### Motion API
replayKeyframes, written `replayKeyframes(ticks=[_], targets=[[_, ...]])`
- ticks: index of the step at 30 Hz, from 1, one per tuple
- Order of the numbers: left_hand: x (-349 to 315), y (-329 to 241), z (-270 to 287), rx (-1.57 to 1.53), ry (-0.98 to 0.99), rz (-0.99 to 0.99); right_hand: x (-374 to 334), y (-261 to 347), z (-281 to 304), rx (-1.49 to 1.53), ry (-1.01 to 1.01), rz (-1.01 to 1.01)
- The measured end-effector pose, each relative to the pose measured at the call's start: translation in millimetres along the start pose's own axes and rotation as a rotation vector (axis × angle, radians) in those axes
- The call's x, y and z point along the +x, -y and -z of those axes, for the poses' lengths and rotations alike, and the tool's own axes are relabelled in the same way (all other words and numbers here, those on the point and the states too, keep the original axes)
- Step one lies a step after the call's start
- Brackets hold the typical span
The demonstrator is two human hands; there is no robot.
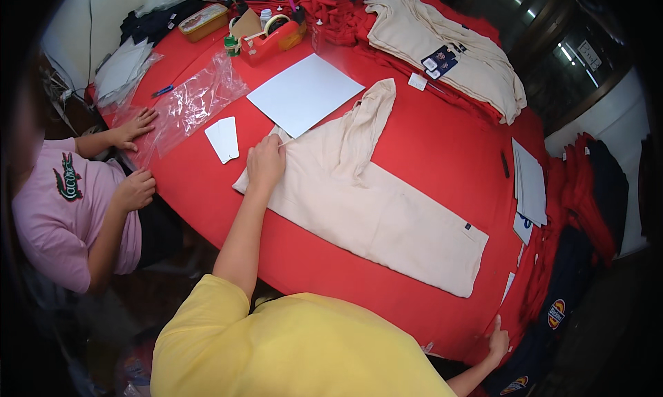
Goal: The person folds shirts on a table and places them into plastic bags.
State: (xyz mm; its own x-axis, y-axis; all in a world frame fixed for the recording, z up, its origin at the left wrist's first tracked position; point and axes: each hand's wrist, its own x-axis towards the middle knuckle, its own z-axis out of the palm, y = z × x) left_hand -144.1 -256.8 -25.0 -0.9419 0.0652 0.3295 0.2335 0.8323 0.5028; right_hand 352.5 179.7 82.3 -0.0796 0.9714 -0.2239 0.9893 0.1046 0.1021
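from my end the cream garment (387, 214) lies folded long on the red table (442, 148), nearer me than the white sheet (305, 97) and running off to its right; one sleeve points away past the sheet's right corner, the neck end meets its near corner; my left hand (266, 161) is just nearer than that corner, fingers curled onto the garment's edge, narrow grip; can't tell if i'm pinching cloth or only pressing; my right hand (498, 342) is well apart from the sheet, far right and near, at the table rim, a digit stretched out; can't tell if it holds anything; left of the sheet: two white cards (222, 139) just beside, then a clear bag (200, 100), then a co-worker (76, 210) in pink, one hand (135, 129) by the bag, the other (136, 190) at the table edge; beyond the sheet: red tape dispenser (276, 43), yellow box (204, 22); right and beyond: cream stack (449, 59) with dark tags; far right: dark marker (505, 164), white boards (530, 186) near the rim; widest room is right of the sheet, red cloth between garment, stack and boards; tightest is nearer than the sheet, between garment and my body
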Motion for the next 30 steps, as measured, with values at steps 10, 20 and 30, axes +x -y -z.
replayKeyframes(ticks=[10, 20, 30], targets=[[44.4, -12.6, -24.9, 0.132, -0.104, -0.249, 21.6, 140.5, -29.5, 0.594, -0.145, 0.697], [49.7, -24.1, 23.6, -0.036, -0.242, -0.238, -43.0, 244.5, -6.6, 0.827, 0.099, 1.021], [19.1, -89.1, 47.9, -0.282, -0.6, -0.522, -116.1, 276.6, -27.4, 1.105, 0.73, 1.259]])
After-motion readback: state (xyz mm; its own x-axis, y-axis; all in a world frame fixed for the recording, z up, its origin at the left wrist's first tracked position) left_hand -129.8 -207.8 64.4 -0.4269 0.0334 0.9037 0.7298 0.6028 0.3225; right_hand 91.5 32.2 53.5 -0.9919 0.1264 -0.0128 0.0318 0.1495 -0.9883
